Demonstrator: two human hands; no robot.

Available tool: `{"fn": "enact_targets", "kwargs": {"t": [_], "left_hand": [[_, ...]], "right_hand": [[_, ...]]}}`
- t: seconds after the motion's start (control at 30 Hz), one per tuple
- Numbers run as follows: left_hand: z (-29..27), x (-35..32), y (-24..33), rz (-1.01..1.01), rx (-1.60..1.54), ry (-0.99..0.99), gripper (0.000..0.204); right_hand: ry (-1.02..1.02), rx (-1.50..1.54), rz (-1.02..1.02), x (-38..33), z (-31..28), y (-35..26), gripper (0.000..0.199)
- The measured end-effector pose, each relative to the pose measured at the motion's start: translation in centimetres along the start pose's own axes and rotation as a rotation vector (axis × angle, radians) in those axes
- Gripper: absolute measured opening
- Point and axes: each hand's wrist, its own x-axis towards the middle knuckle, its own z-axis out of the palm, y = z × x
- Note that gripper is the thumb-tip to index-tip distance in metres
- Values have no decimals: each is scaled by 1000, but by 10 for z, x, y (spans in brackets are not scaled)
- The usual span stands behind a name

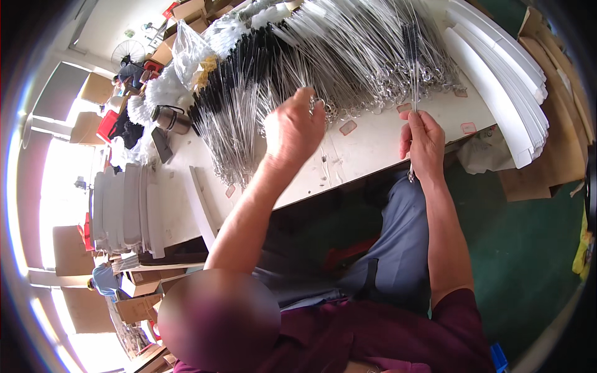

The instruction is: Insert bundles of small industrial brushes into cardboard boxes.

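Long thin wire brushes (348, 56) with looped metal ends lie in a thick row across the table, some with black bristles and others with pale ones. My left hand (292, 127) is over the near edge of the row, thumb and fingers pinched at the looped end of a brush. To the right, my right hand (425, 143) is closed round a few black-bristled brushes (411, 42). Their bristles point away from me over the pile, and their looped ends stick out below my palm. How many it holds is hard to tell.
Stacked white card sheets (497, 87) stand at the table's right end, more white strips (127, 208) at the left. A steel flask (171, 119) is beside the pile, near plastic bags (189, 50). Small red-edged labels (348, 127) lie along the front. Cardboard (553, 124) leans at right.
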Motion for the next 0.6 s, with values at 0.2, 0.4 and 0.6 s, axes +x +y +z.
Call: {"fn": "enact_targets", "kwargs": {"t": [0.2, 0.4, 0.6], "left_hand": [[7, 9, -18, -57, 25, -167, 32], [6, 9, -20, -85, 106, -96, 38], [-1, 7, -20, -99, -8, -157, 46]], "right_hand": [[-8, -20, -7, -1, 3, -3, 30], [-20, -33, -2, -1, 1, -3, 30], [11, -55, 10, -3, 5, -4, 30]]}}
